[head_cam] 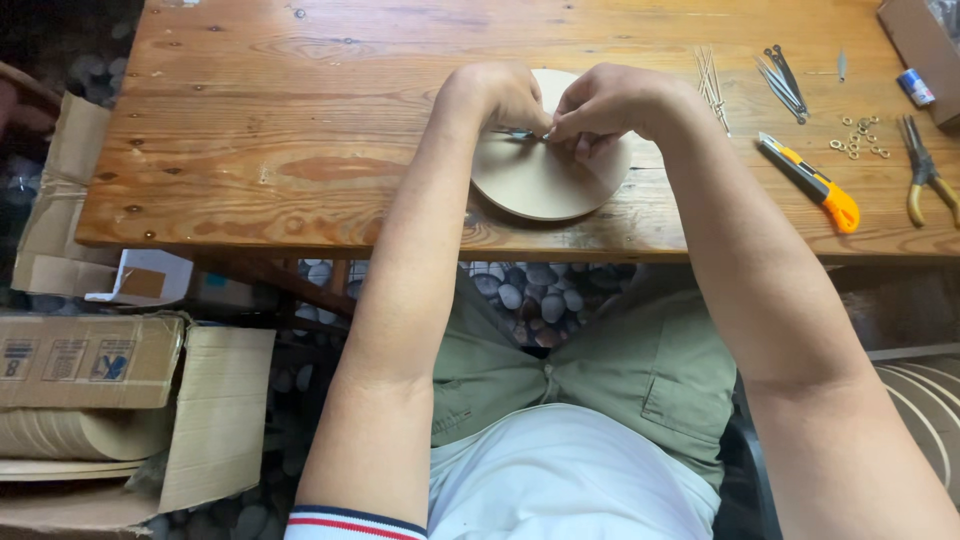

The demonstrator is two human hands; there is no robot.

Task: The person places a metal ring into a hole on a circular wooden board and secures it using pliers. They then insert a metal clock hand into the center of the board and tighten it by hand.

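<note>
Presently: round wooden disc [540,180] flat on worktop [300,120] near its front edge | left hand [500,98] and right hand [610,105] pinch a small metal part [520,133] at its centre, fitting seemingly unfinished | thin metal hands [712,80], brass washers [860,138], utility knife [815,180], pliers [925,170] lie unused to the right.

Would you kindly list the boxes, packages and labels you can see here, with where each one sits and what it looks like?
Open cardboard box: on the floor at lower left, brown, blue-and-white printed labels on its side, tan discs stacked inside.
Flattened cardboard: floor beside the table's left end, plain brown.
Small box: under the table's left edge, white with a brown panel.
Cardboard box: table's far right corner, brown, cut off by the frame.
Small roll: beside that box, blue and white.
</note>
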